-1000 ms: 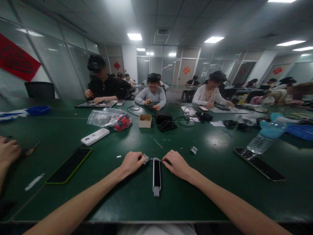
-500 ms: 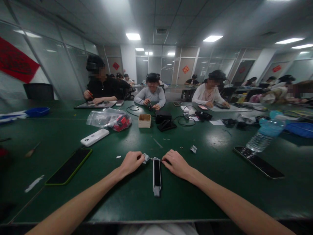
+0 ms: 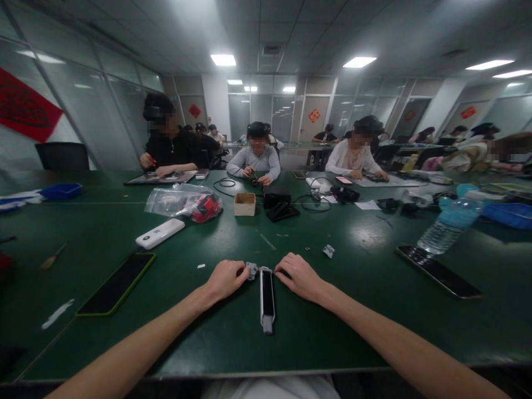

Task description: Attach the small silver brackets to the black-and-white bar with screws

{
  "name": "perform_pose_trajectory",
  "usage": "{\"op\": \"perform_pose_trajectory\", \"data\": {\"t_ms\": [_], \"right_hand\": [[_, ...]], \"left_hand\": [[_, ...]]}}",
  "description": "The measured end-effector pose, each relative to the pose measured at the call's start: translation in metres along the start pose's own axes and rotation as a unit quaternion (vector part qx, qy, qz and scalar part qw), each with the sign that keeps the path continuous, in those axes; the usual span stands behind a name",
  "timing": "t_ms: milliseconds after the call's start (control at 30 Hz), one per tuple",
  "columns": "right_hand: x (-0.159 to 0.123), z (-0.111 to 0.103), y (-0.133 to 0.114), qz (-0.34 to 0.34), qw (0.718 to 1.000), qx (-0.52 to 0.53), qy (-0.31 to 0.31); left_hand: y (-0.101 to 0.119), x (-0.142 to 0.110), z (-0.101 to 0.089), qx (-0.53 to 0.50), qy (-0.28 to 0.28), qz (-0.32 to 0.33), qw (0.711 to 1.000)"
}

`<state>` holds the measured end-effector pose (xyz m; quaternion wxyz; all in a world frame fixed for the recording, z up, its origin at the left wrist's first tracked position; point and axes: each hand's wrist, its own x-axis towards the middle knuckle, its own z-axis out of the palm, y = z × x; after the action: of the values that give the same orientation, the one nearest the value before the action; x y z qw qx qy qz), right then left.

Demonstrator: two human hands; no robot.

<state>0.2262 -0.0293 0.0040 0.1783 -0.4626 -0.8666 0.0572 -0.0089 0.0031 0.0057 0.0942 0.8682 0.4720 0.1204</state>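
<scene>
A slim white-framed device with a black face and a grey end (image 3: pixel 267 299) lies lengthwise on the green table in front of me. To the left of its far end, my left hand (image 3: pixel 226 277) pinches a small grey metal bracket (image 3: pixel 251 270) between thumb and fingers. The bracket sits very close to the device's far end; whether they touch I cannot tell. My right hand (image 3: pixel 298 274) is closed at the opposite side of that end, fingertips together against its corner. Anything inside those fingertips is too small to make out. A second grey bracket (image 3: pixel 328 251) rests farther right.
Phones lie left (image 3: pixel 118 282) and right (image 3: pixel 436 271), with a water bottle (image 3: pixel 444 227) behind the right one. A white power bank (image 3: pixel 160 234), a plastic bag (image 3: pixel 183 202) and a small box (image 3: pixel 245 205) stand farther off. Co-workers sit across the table (image 3: pixel 199 332).
My left hand has brought its bracket slightly right, toward the device's far end. My right hand has stayed in place. A neighbouring person's hand at the far left has gone out of view.
</scene>
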Motion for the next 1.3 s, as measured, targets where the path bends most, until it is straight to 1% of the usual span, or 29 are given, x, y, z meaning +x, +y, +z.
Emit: {"op": "perform_pose_trajectory", "data": {"t_ms": [267,400,567,667,733,800,867,933,967,1033,1100,1167,1233,1300], "right_hand": [[0.0,-0.001,0.002,-0.019,1.0,-0.003,0.01],[0.0,-0.003,0.001,-0.017,1.0,-0.008,0.017],[0.001,-0.007,0.002,-0.039,0.998,-0.031,0.025],[0.001,-0.015,0.01,-0.026,0.997,-0.064,0.045],[0.0,-0.023,0.019,0.01,0.993,-0.104,0.058],[-0.002,-0.03,0.031,0.082,0.984,-0.149,0.058],[-0.007,-0.037,0.046,0.184,0.964,-0.188,0.048],[-0.012,-0.042,0.061,0.28,0.936,-0.212,0.03],[-0.014,-0.044,0.068,0.318,0.923,-0.216,0.017],[-0.019,-0.047,0.08,0.369,0.907,-0.202,-0.022],[-0.021,-0.049,0.089,0.393,0.901,-0.172,-0.062],[-0.022,-0.05,0.095,0.402,0.9,-0.147,-0.082],[-0.022,-0.049,0.097,0.397,0.904,-0.137,-0.08],[-0.021,-0.047,0.097,0.372,0.917,-0.132,-0.065]], "left_hand": [[-0.003,0.0,0.001,0.056,-0.018,0.035,0.998],[0.0,0.0,-0.001,0.074,-0.023,0.037,0.996],[0.003,-0.001,-0.002,0.061,-0.018,0.03,0.998],[0.002,-0.002,-0.002,0.031,0.001,0.03,0.999],[0.002,-0.003,-0.002,0.012,0.012,0.038,0.999],[0.002,-0.003,-0.001,-0.004,0.017,0.053,0.998],[0.002,-0.003,0.0,-0.016,0.017,0.069,0.997],[0.001,-0.003,0.002,-0.025,0.014,0.078,0.997],[0.0,-0.002,0.002,-0.029,0.014,0.081,0.996],[-0.001,-0.002,0.004,-0.037,0.016,0.084,0.996],[-0.002,-0.002,0.004,-0.045,0.019,0.084,0.995],[-0.002,-0.002,0.005,-0.051,0.019,0.088,0.995],[-0.003,-0.002,0.005,-0.056,0.019,0.094,0.994],[-0.004,-0.002,0.005,-0.062,0.02,0.096,0.993]]}}
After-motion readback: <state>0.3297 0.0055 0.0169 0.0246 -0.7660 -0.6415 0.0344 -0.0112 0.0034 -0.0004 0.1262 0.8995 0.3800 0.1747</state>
